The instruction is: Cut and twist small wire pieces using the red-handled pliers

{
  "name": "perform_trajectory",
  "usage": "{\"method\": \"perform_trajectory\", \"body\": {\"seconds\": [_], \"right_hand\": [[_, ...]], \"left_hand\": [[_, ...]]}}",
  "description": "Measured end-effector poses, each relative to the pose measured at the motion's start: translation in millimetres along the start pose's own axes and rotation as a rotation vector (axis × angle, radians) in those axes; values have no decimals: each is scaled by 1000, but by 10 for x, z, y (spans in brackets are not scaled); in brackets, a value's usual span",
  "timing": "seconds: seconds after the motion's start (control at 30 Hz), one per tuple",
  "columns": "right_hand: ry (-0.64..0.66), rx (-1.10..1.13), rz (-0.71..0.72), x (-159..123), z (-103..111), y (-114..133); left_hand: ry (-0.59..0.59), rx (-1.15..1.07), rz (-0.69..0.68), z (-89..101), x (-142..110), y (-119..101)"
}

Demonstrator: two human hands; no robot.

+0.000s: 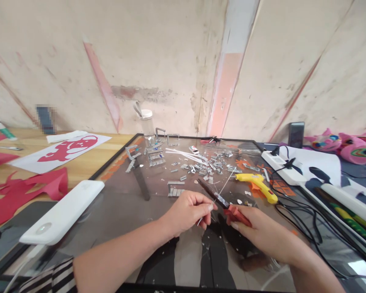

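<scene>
My left hand (192, 211) is closed in a pinch, thumb against fingertips, on a thin pale strip that sticks out on both sides. Just right of it, my right hand (253, 226) wraps round the red handles of a pair of scissors (212, 191). Their dark blades point up and left, close to the left fingertips. A small grey bench-like piece (176, 189) stands beyond the left hand. Farther off lie many small grey pieces (212, 165) and long white strips (186, 154). A yellow hot glue gun (258, 185) rests beyond my right hand.
Several assembled grey pieces (155, 156) stand near a clear bottle (147, 122) at the back left. On the left are a white lamp-like bar (64, 211) and red cut sheets (30, 191). A power strip (283, 169) with black cables (301, 219) runs along the right.
</scene>
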State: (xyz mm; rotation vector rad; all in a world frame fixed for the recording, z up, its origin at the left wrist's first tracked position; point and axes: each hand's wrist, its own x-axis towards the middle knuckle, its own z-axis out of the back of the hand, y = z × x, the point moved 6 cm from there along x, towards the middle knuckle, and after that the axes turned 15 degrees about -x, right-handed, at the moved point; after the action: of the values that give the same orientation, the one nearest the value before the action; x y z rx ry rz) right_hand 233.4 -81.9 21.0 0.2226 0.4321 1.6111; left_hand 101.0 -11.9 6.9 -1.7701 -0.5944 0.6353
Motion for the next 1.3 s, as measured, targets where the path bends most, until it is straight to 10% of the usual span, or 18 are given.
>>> {"method": "perform_trajectory", "body": {"seconds": [1.3], "right_hand": [[-9,-30,-52,56,-127,-65]], "left_hand": [[-21,28,-41,70,23,-7]]}}
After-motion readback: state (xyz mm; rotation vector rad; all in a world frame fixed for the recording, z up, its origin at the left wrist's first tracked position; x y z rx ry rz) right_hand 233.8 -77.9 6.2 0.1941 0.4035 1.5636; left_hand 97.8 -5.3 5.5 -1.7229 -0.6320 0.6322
